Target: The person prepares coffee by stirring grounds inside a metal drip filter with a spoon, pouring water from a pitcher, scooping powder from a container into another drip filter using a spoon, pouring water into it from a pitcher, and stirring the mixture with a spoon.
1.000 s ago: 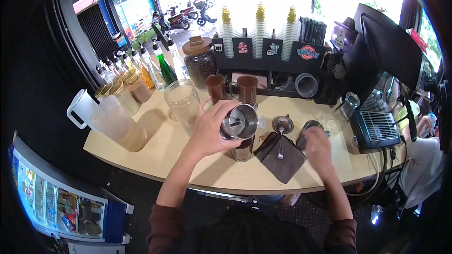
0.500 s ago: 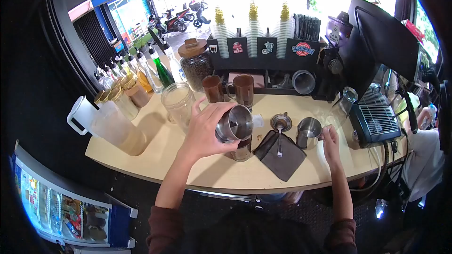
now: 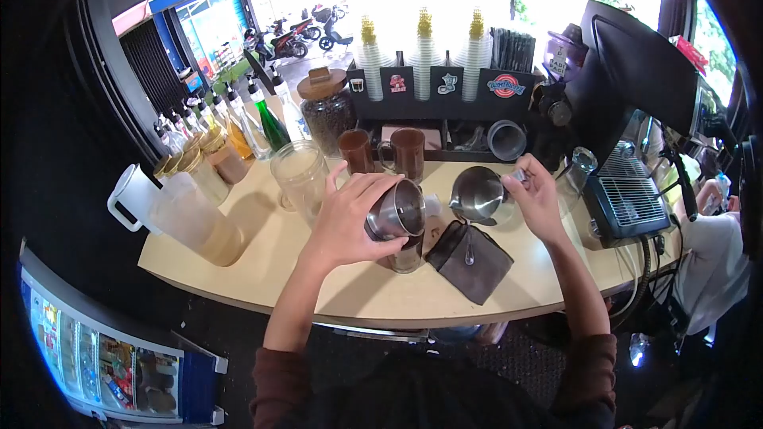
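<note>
My left hand is closed around a stainless steel cup, its mouth tilted toward me and to the right. Below that cup, partly hidden, a glass stands on the counter. With fingers closed on its handle, my right hand holds a steel milk pitcher above the counter. The pitcher's spout points left, toward the steel cup but apart from it. Under the pitcher lies a folded dark cloth with a spoon on it.
Two brown mugs, a glass jar and a plastic pitcher stand on the wooden counter. Behind are a bean jar, syrup bottles and a cup rack. An espresso machine and a person's light clothing are at right.
My right hand has lifted the milk pitcher off the counter and moved it up and left, tilting it toward the steel cup. My left hand stays nearly still with its cup.
</note>
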